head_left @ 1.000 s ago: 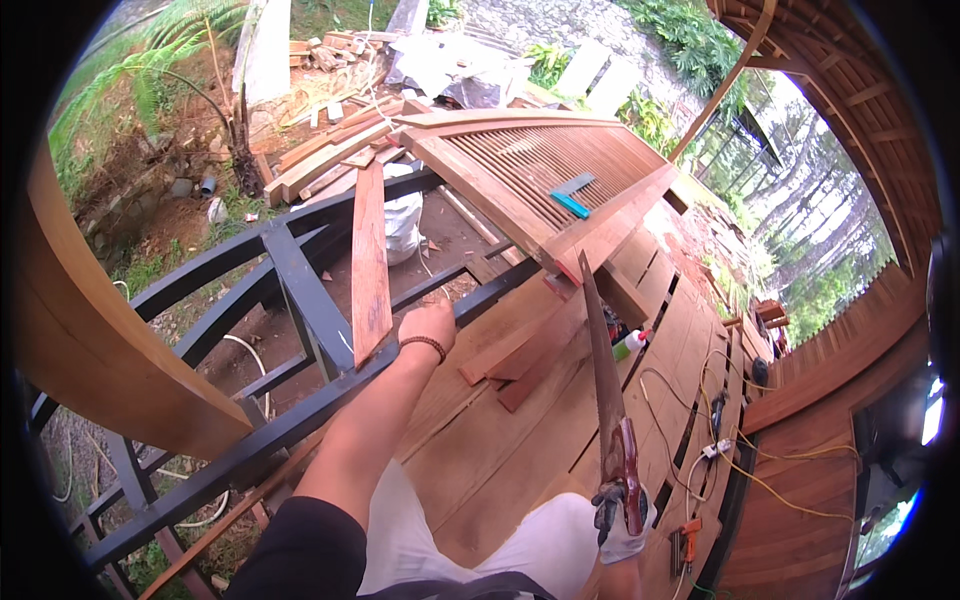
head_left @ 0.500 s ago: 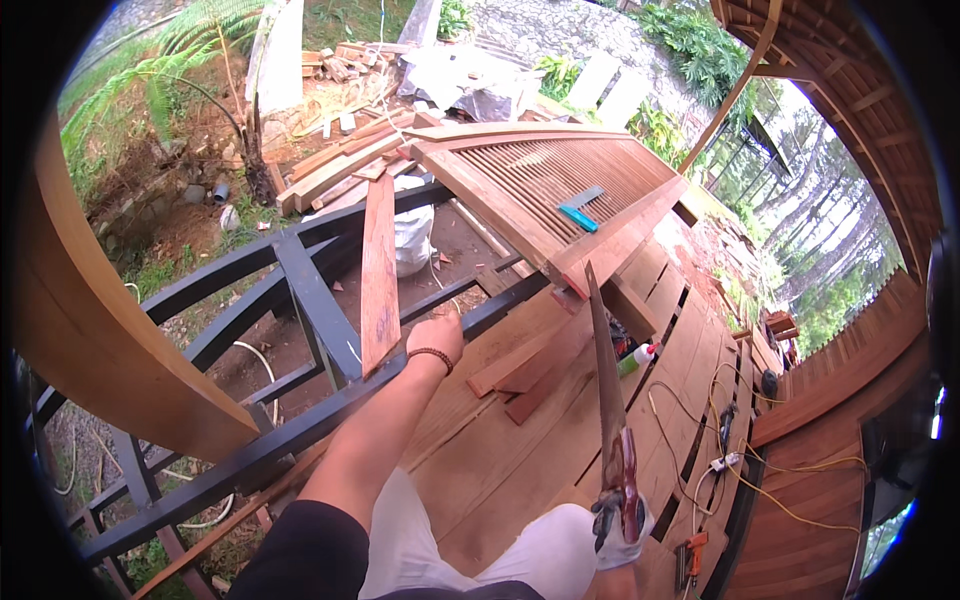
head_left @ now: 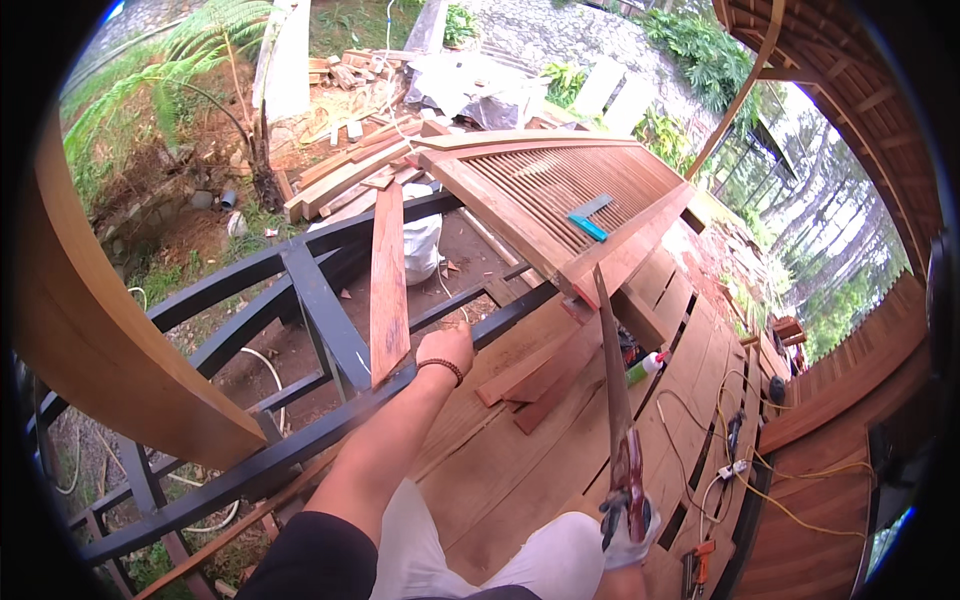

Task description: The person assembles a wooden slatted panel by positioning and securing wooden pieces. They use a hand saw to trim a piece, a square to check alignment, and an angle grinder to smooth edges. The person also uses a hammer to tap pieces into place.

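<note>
My left hand [head_left: 446,350], bare and with a beaded bracelet at the wrist, is closed over the black metal beam [head_left: 513,317]; its fingertips are mostly hidden. Beside it, a narrow wooden board [head_left: 389,285] lies across the black frame. In my gloved right hand [head_left: 636,535] is a handsaw [head_left: 617,390], held by its dark brown handle with the long blade pointing up and away. Past the saw tip rests a slatted wooden panel [head_left: 540,190], with a blue-handled try square [head_left: 590,222] on it.
Short wood offcuts [head_left: 545,385] lie on the plank deck [head_left: 480,470]. A bottle with a red cap [head_left: 645,368], cables [head_left: 720,440] and an orange tool [head_left: 704,562] are at the right. A curved wooden post [head_left: 130,330] stands at the left, and lumber [head_left: 350,175] is piled beyond the frame.
The whole view has shifted slightly, so things sit a little farther right. My left hand remains on the beam, and my right hand keeps the saw upright.
</note>
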A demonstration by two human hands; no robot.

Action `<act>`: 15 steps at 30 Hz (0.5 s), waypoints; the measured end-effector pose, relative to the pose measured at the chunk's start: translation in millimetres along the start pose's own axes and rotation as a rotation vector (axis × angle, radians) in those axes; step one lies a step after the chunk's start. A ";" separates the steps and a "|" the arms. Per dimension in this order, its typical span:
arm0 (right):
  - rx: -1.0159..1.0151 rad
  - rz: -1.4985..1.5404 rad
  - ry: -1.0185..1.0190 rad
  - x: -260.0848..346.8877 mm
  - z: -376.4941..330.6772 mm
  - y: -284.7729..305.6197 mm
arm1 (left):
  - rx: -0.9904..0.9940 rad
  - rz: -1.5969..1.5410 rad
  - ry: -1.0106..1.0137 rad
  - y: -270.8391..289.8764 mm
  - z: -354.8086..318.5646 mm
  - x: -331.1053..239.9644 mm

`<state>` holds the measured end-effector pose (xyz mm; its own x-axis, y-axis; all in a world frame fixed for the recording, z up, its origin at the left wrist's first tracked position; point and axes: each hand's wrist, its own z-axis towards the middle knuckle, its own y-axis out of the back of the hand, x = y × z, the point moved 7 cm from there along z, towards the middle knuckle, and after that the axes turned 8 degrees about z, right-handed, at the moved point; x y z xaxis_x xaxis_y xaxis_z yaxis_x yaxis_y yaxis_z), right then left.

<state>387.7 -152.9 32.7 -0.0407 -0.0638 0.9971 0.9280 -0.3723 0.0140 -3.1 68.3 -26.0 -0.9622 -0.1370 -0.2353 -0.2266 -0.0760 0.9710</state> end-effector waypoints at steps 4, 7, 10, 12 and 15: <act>0.207 -0.092 0.326 35.6 138.7 -115.6 | 0.046 0.005 -0.026 4.8 -15.8 1.6; 0.192 -0.402 0.616 81.5 136.7 -148.9 | 0.005 0.033 -0.023 21.2 -27.6 2.6; 0.248 -0.101 0.106 22.0 66.2 -97.5 | 0.002 0.059 0.043 26.6 -30.0 36.2; 0.036 -0.094 -0.184 30.4 -17.9 -31.9 | 0.014 0.024 0.028 23.8 -31.1 25.6; 0.030 0.168 -0.147 21.9 16.8 -27.7 | 0.024 0.027 -0.021 1.9 -17.4 -5.4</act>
<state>367.3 -128.4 55.4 0.1680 0.0135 0.9857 0.9279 -0.3399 -0.1535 4.3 51.7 -23.6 -0.9710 -0.1175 -0.2084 -0.2038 -0.0493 0.9778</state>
